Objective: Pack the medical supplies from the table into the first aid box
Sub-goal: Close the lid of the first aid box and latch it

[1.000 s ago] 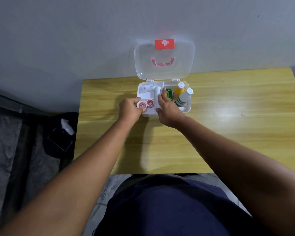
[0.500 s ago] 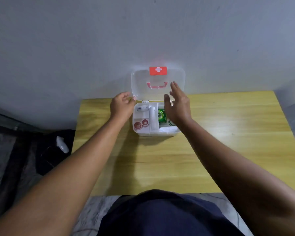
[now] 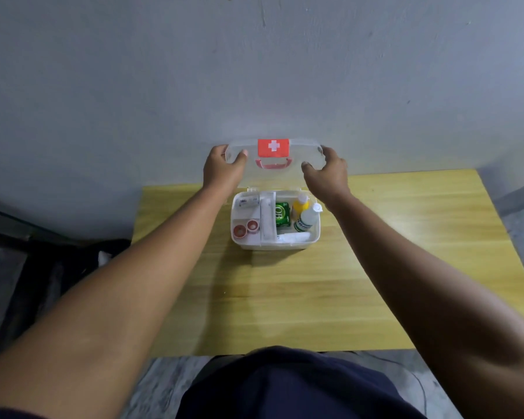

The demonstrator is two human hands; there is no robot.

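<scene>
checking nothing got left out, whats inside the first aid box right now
Inside the first aid box: two tape rolls, a small white packet, a green pack, a yellow bottle, a white bottle and a white roll. Anything beneath these is hidden.
</scene>
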